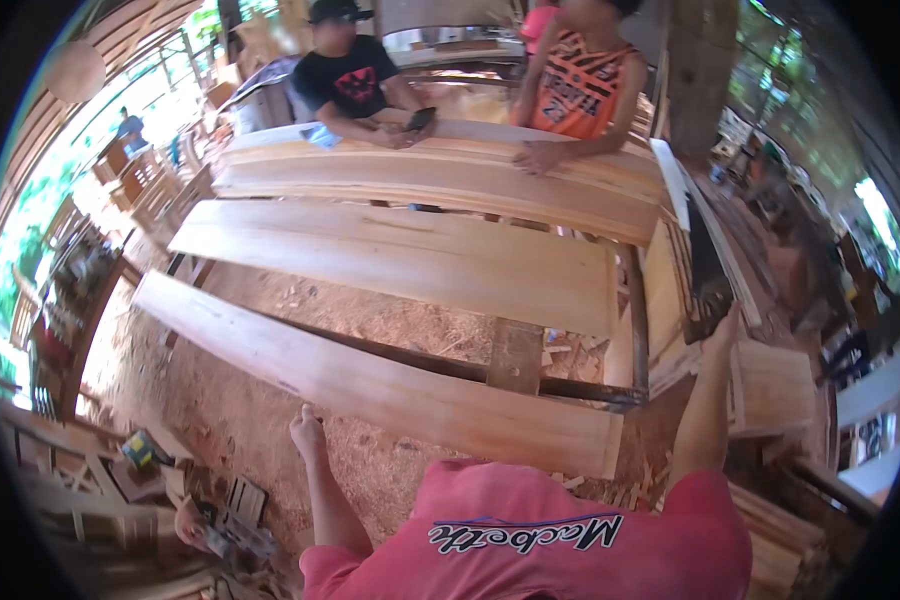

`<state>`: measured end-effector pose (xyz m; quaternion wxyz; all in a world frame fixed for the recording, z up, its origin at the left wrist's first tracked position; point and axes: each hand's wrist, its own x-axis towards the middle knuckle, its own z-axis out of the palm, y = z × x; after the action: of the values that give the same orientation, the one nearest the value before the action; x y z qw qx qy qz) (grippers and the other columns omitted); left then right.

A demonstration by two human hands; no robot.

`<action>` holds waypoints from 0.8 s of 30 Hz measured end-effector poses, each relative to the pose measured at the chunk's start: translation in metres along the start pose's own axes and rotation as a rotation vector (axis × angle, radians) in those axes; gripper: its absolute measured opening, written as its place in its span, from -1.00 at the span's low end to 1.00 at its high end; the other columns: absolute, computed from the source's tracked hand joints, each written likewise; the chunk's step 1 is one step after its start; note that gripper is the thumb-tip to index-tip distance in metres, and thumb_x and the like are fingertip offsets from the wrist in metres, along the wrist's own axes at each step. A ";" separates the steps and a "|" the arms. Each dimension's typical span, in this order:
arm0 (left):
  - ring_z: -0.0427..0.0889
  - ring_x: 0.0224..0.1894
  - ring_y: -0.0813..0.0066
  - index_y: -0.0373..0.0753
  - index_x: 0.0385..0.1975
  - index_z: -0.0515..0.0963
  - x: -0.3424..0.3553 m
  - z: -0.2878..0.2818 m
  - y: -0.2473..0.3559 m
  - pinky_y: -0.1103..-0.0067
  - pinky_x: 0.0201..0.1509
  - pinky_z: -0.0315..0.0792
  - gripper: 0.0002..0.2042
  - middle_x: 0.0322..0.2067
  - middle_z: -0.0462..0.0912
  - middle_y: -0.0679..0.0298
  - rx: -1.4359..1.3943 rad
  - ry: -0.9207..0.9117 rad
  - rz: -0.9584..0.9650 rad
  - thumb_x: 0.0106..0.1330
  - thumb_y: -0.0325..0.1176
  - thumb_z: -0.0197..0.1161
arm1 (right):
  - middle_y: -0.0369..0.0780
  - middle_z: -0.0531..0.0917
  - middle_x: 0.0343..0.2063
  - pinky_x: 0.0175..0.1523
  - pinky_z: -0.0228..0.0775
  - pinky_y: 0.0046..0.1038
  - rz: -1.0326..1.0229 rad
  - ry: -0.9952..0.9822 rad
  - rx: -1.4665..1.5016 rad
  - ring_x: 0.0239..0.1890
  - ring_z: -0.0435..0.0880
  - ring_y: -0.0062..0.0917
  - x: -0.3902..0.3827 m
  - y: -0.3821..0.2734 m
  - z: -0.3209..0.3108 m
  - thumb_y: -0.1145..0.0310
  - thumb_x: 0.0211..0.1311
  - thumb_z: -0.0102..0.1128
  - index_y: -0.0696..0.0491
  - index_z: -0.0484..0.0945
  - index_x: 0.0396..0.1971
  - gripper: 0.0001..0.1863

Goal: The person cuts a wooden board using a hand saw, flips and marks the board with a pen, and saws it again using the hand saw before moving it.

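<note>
My right hand (pixel 718 318) is closed around the dark handle of a handsaw (pixel 708 255). Its broad blade points up and away, beside the right ends of the boards. My left hand (pixel 308 432) is curled into a fist just off the near edge of the closest plank (pixel 370 375), with nothing seen sticking out of it. This long, pale plank lies across a low wooden support frame (pixel 515 355). Beyond it a wider board (pixel 400 255) lies roughly parallel, with an open gap between the two.
Stacked boards (pixel 440 178) lie at the far side. Behind them one person (pixel 355 90) holds a phone; another in an orange jersey (pixel 580 100) rests a hand on the boards. Sawdust (pixel 210 400) covers the ground. Wood scraps (pixel 100 500) crowd the lower left; a post (pixel 698 90) stands far right.
</note>
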<state>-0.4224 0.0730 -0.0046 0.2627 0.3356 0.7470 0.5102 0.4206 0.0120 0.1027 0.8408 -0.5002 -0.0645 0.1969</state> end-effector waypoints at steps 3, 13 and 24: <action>0.59 -0.55 0.42 -0.25 -0.53 0.53 -0.022 -0.023 -0.024 0.47 -0.48 0.42 -0.58 -0.59 0.61 0.25 -0.205 0.011 -0.350 0.42 -0.02 0.11 | -0.15 0.64 -0.03 0.13 0.46 -0.31 0.003 0.115 -0.241 -0.03 0.61 -0.34 0.032 0.023 -0.006 0.00 0.41 0.08 0.22 0.54 0.11 -0.42; 0.67 -0.30 0.33 -0.33 0.00 0.48 -0.027 0.021 -0.033 0.38 -0.36 0.50 -0.50 -0.13 0.65 0.09 -0.435 -0.040 -0.603 0.48 0.07 -0.04 | -0.05 0.70 -0.15 -0.01 0.52 -0.24 -0.399 0.296 -0.861 -0.14 0.68 -0.24 -0.158 0.086 -0.040 0.01 0.36 0.09 0.30 0.62 -0.07 -0.44; 0.63 -0.11 0.19 -0.50 -0.16 0.55 0.072 0.026 0.016 0.36 0.02 0.45 -0.55 -0.13 0.67 0.05 0.005 0.243 -0.473 0.37 -0.10 0.06 | 0.13 0.69 -0.15 0.09 0.46 -0.15 0.094 -0.197 -1.587 -0.05 0.65 0.03 -0.253 0.087 -0.068 -0.08 0.42 0.02 0.32 0.64 -0.11 -0.36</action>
<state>-0.4456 0.1478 -0.0016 0.2821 0.0885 0.8320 0.4694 0.1867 -0.1064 0.0162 0.2153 -0.9315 -0.2381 0.1709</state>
